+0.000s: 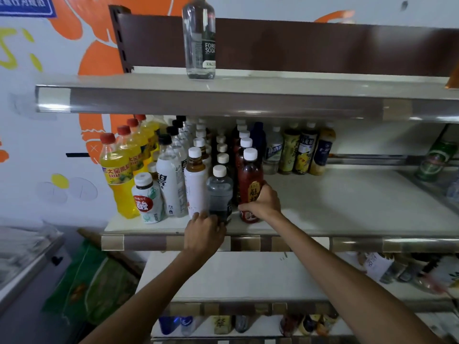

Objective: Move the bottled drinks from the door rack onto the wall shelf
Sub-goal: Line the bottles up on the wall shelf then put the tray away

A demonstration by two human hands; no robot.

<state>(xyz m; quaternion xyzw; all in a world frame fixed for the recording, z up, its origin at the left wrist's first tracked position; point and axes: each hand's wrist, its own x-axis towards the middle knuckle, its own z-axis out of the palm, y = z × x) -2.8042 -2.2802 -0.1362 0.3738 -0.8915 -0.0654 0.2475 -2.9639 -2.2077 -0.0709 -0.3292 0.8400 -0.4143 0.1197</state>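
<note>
On the middle wall shelf (347, 207) stand several rows of bottled drinks. My left hand (205, 232) grips the base of a grey bottle with a white cap (219, 187) at the shelf's front edge. My right hand (262, 202) is wrapped around a dark red bottle with a white cap (249, 177) right beside it. Both bottles stand upright on the shelf. The door rack is not in view.
Yellow bottles with red caps (119, 175) stand at the shelf's left end, white bottles (171, 180) beside them. A clear soda bottle (200, 38) stands alone on the top shelf (273, 90). Green cans (434, 160) lie at right. Lower shelves hold more drinks.
</note>
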